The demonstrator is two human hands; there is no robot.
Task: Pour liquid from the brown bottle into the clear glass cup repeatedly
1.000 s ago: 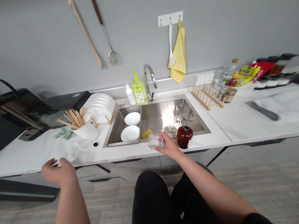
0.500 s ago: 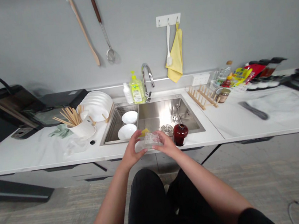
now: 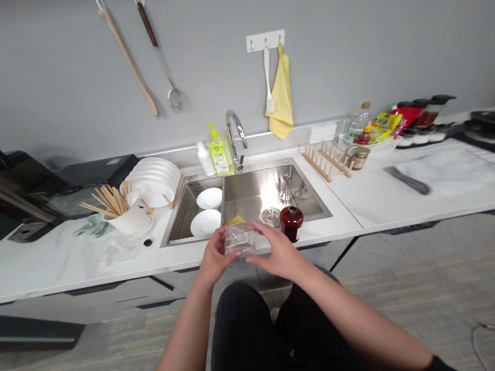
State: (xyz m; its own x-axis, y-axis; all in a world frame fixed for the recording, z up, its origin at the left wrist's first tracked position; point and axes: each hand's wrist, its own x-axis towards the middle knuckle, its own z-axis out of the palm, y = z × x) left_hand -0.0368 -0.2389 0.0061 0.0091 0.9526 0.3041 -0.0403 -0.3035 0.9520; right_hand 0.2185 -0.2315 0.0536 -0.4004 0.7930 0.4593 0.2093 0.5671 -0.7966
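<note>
In front of the sink's near edge, a small clear plastic box (image 3: 239, 239) is held up between both hands. My left hand (image 3: 215, 258) grips its left side, thumb low and fingers at the upper edge. On the right side, my right hand (image 3: 280, 253) has its thumb by the lower corner and its fingertips by the upper corner. Just behind the box, part of a yellow sponge (image 3: 235, 220) shows. A dark red glass jar (image 3: 292, 221) stands at the sink's front edge, close beyond my right hand.
White bowls (image 3: 207, 222) sit in the sink's left rack; the steel basin (image 3: 252, 191) lies beside it. Behind stand a soap bottle (image 3: 220, 152) and faucet (image 3: 235, 132). Plates (image 3: 151, 183) and a chopstick holder (image 3: 131, 221) are left; a wooden rack (image 3: 327, 160) is right.
Both hands have brought the clear box slightly nearer to me and to the left. The box now tilts more toward view. The camera view has shifted a little.
</note>
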